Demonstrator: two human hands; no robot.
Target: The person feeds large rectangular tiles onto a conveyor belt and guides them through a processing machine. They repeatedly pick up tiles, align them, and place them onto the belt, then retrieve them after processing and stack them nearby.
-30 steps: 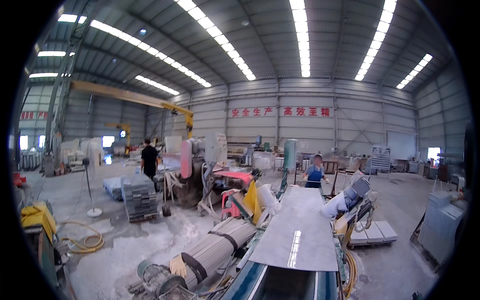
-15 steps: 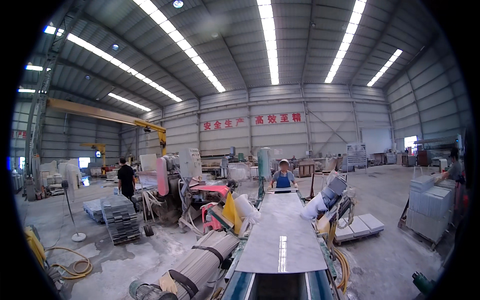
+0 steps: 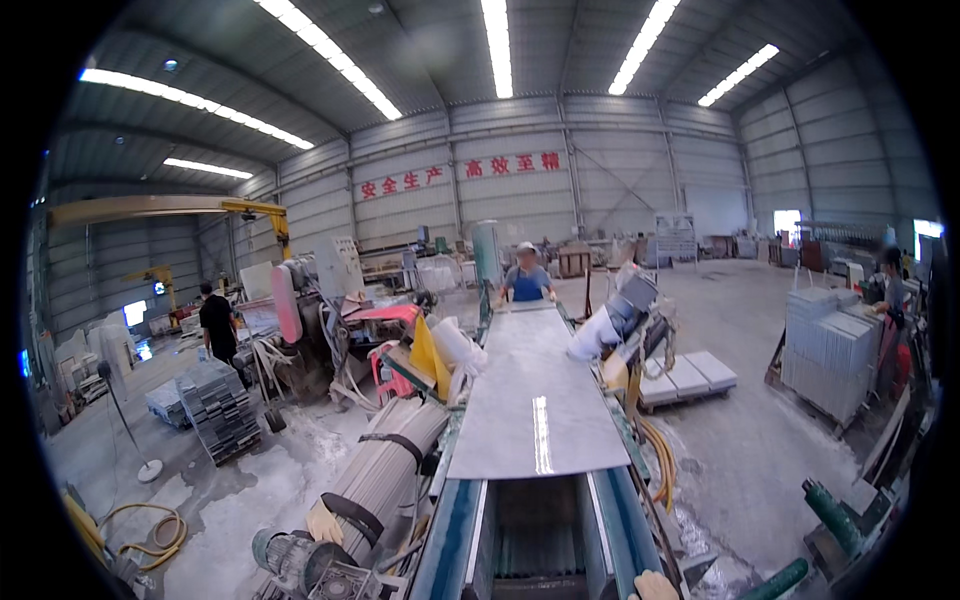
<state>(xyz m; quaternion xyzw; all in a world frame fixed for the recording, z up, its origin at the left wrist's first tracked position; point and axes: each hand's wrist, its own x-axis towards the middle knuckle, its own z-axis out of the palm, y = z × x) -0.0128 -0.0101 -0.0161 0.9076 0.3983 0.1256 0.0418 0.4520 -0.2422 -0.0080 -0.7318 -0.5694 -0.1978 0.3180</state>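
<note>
Slab (image 3: 540, 400) lies flat on the conveyor (image 3: 455, 530); right hand (image 3: 655, 586) barely shows, grip unclear—steady it squarely.

Grey stone slab (image 3: 540, 400) nearer along the conveyor (image 3: 530, 530) than before.

Your head camera is the only view here, so no second view shares any of the scene. It looks level down the length of a workshop hall rather than down at your hands. The conveyor (image 3: 530, 530) starts at the bottom centre of the frame, right below you, and runs away toward the middle, carrying a grey slab (image 3: 535, 400). A person in a blue apron (image 3: 526, 278) stands at its far end, facing you. The roof lights (image 3: 497, 45) fill the top, bent by the fisheye rim.
</note>
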